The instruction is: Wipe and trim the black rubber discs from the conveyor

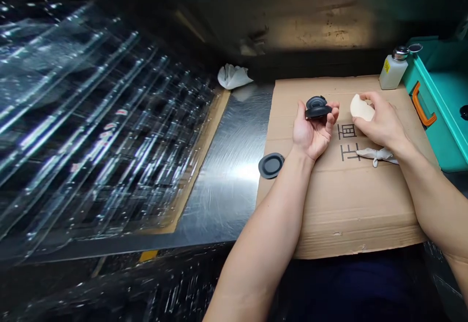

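Brushed stainless steel covers the table [234, 185], and a flattened cardboard sheet [340, 205] lies on its right part, printed with large dark Chinese characters [345, 144]. Left of the cardboard sheet, a stack of clear plastic trays [102, 122] fills much of the view, resting at an angle and blurred by glare. Beyond its far edge lies a crumpled white tissue [234, 77].

On the cardboard sheet, the left hand [310, 134] lies palm up, its fingers [331, 123] curled loosely around a black rubber cap [317, 107], which sits at the base of the fingers with its domed side up. The right hand [382, 122] is turned palm down, and its fingers [373, 99] are closed over the edge of a cream-coloured sponge pad [361, 108]. The sponge pad sits just beside the black rubber cap, with a narrow gap between them and the left fingertips close by.

A black rubber disc [271, 165] lies flat at the near left edge of the cardboard sheet, overlapping the steel. A white cloth [376, 155] lies bunched under the right wrist. Beyond the far right corner of the cardboard sheet stand a pump dispenser bottle [393, 71] with a yellow label and a teal plastic case [437, 98] with an orange handle.
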The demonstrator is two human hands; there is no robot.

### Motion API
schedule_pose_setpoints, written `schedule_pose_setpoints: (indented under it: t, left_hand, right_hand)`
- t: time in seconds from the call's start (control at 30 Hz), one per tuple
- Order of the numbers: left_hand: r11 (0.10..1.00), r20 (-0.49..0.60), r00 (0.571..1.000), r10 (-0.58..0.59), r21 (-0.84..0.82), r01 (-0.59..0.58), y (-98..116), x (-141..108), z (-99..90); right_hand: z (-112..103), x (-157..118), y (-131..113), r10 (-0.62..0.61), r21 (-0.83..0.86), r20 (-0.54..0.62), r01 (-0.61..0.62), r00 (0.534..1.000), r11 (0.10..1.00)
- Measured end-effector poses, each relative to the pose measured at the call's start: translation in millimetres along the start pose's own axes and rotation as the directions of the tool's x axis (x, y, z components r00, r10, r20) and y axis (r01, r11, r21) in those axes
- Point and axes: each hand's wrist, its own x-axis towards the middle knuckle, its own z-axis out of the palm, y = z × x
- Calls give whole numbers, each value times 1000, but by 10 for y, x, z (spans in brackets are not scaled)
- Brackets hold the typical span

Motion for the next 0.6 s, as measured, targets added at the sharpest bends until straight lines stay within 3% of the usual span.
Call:
schedule_pose_setpoints:
  t: [0.43,0.6]
  left_hand:
    - [990,25,990,-142,15,142,-10,-99,88]
    - [992,74,990,-123,29,121,-26,-74,87]
  right_hand:
    - [-12,-7,-13,29,-30,-23,-30,999,999]
    - [-11,-16,1,37,-38,-69,-40,997,998]
